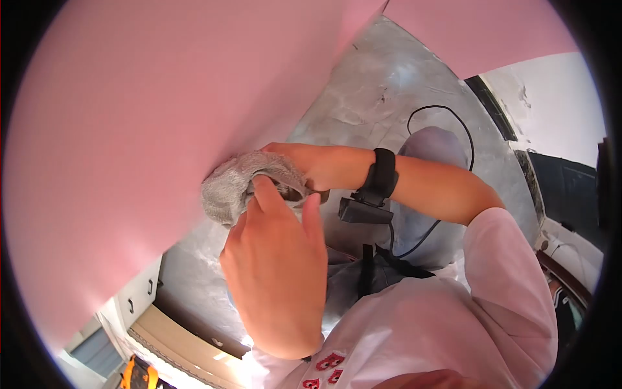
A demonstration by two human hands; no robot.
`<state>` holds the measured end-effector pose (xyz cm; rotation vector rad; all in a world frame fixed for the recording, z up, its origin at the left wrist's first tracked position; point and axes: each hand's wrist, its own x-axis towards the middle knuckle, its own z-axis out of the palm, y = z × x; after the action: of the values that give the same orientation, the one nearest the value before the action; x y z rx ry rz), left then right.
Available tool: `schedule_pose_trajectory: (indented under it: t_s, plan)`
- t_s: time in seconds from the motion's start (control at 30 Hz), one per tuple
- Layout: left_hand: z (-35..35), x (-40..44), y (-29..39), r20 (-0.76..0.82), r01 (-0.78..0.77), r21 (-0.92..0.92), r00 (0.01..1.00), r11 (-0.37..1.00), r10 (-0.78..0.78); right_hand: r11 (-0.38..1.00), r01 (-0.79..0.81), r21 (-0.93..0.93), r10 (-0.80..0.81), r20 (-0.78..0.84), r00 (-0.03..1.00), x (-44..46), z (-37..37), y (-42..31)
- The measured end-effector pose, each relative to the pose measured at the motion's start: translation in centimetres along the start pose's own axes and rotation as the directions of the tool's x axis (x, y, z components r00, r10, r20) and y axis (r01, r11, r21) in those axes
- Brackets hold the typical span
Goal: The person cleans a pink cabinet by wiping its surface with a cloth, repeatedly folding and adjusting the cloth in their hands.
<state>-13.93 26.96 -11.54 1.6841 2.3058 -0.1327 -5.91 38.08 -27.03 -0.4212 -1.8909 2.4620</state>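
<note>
A bunched grey cloth [227, 185] is against or very close to a large pink surface [162, 117]. My right hand [291, 159] reaches across from the right and grips the cloth from behind, its fingers mostly hidden. Back side up, my left hand [275, 266] holds the cloth's near side, with the index finger pushed into a fold and the thumb at the right edge. Inside the fold is something dark that I cannot make out. A black strap with a small box [366, 211] circles my right wrist.
Below is a grey, marbled floor [363, 84], with my knee [434, 149] over it. A black cable [473, 139] loops from the wrist box past the knee. White drawers [136, 295] and a cardboard-coloured box [181, 337] stand at lower left. Another pink panel [492, 32] is at upper right.
</note>
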Motion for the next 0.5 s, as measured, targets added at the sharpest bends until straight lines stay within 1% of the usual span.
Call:
schedule_pose_trajectory:
  t_s: [0.03,0.07,0.1,0.17,0.23,0.3,0.33,0.37,0.4,0.43,0.5]
  plan:
    - [0.2,0.7,0.9,0.000,-0.014,0.007,1.000,1.000,0.014,0.981,0.190,0.033,-0.185,-0.111,0.976,-0.2,-0.5,0.7]
    - [0.4,1.4,1.8,-0.001,-0.033,0.000,0.999,0.999,0.033,0.927,0.373,0.044,-0.355,-0.222,0.908,-0.6,-1.2,1.2]
    - [0.5,2.0,2.5,-0.001,-0.049,-0.005,0.999,0.999,0.049,0.925,0.377,0.048,-0.357,-0.231,0.905,-1.1,-1.9,1.8]
    - [0.6,3.1,3.9,-0.018,-0.069,0.014,0.997,0.998,0.069,0.964,0.259,0.060,-0.235,-0.263,0.936,-2.5,-3.3,0.9]
    - [0.7,4.0,5.2,-0.035,-0.085,0.026,0.996,0.996,0.086,0.960,0.263,0.095,-0.222,-0.312,0.924,-3.6,-4.0,0.5]
    - [0.7,4.6,6.0,-0.114,-0.117,0.018,0.986,0.993,0.118,0.955,0.269,0.123,-0.213,-0.345,0.914,-4.1,-4.7,0.9]
    - [0.9,5.1,6.5,-0.113,-0.115,0.022,0.987,0.993,0.117,0.938,0.345,0.021,-0.315,-0.359,0.879,-4.2,-5.3,1.5]
    - [1.2,5.7,7.1,-0.148,-0.140,0.013,0.979,0.990,0.141,0.906,0.416,-0.078,-0.415,-0.357,0.837,-4.2,-5.8,1.9]
    - [1.6,6.2,7.5,-0.180,-0.163,0.009,0.970,0.987,0.162,0.906,0.409,-0.113,-0.421,-0.359,0.833,-4.8,-6.1,1.8]
    - [2.0,6.8,7.9,-0.179,-0.149,0.019,0.972,0.989,0.150,0.909,0.387,-0.151,-0.416,-0.370,0.831,-5.5,-6.3,1.7]
    - [3.3,8.3,8.7,-0.324,-0.217,-0.005,0.924,0.976,0.204,0.903,0.357,-0.239,-0.426,-0.383,0.820,-6.9,-6.6,1.3]
